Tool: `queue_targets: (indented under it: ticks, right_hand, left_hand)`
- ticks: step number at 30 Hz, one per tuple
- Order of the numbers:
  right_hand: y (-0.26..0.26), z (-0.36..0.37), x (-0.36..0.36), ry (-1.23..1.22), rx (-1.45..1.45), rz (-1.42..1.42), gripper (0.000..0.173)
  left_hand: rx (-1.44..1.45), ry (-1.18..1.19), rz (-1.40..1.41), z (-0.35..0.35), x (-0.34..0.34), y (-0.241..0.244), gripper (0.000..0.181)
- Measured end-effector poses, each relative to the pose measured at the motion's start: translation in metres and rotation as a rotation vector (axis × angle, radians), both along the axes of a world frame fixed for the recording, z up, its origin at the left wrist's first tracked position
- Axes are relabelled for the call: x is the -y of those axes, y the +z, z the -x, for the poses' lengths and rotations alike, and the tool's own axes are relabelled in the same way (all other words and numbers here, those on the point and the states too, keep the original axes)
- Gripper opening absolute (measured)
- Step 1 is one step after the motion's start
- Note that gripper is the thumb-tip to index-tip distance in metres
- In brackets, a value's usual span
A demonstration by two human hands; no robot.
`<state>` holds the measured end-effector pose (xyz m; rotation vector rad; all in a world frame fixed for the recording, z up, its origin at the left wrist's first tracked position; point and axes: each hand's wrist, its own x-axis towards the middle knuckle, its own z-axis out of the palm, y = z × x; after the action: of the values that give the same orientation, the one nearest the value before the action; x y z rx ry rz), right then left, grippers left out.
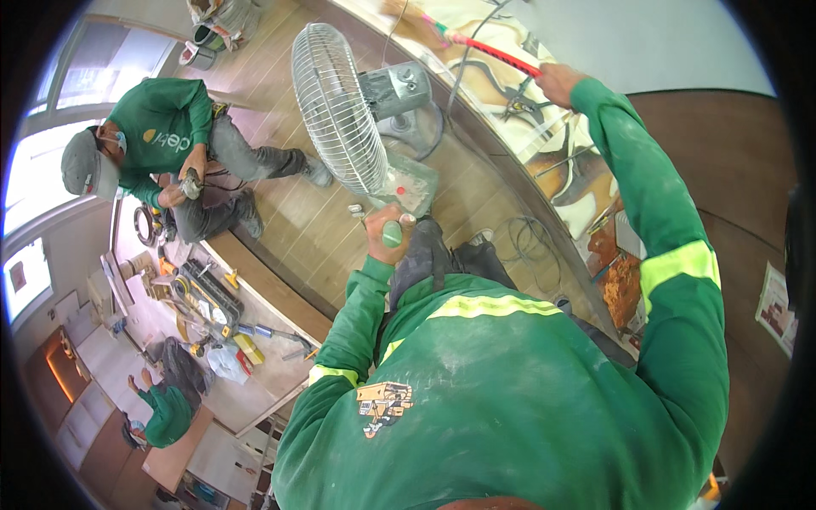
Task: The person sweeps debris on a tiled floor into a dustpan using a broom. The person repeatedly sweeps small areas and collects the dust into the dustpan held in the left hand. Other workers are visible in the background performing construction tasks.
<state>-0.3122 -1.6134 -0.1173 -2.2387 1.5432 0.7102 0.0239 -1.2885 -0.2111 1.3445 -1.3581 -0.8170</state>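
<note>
My right hand [560,84] is closed around the red handle [500,54] of a broom, whose blurred tan bristles [417,24] are over a raised ledge. Lower and to the left, my left hand [387,234] grips a rounded green handle [392,234]. Just beyond that hand is a dusty, pale green box-like piece [408,185] with a red dot; whether the handle belongs to it I cannot tell. A fan with a round wire grille [338,108] stands ahead of me on the wood-look floor. Pliers-like tools [523,105] lie on the ledge near my right hand.
Cables [535,245] coil on the floor at right. One co-worker [159,131] sits at left, holding a grey object; another [167,414] is at lower left. Between them, a worktop holds a black-and-yellow tool case [210,296] and a plastic bag [226,363]. Buckets [199,56] stand at upper left.
</note>
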Motion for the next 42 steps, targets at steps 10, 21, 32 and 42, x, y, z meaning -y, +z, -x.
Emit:
queue_targets:
  ticks: [10, 21, 32, 42]
  right_hand:
    - [0.085, 0.091, -0.121, -0.211, 0.173, -0.016, 0.040]
    - [-0.084, -0.082, -0.015, -0.705, 0.649, -0.140, 0.033]
    - [0.009, 0.049, -0.081, 0.092, -0.118, -0.089, 0.027]
    - [0.233, 0.119, -0.263, -0.254, -0.013, 0.100, 0.031]
  left_hand:
    - [-0.001, 0.011, -0.042, 0.035, 0.015, -0.036, 0.057]
    - [0.040, 0.003, -0.105, 0.046, -0.004, -0.008, 0.058]
    - [-0.090, 0.006, -0.119, 0.048, -0.001, -0.016, 0.055]
    - [0.030, -0.168, -0.153, 0.056, -0.005, -0.023, 0.055]
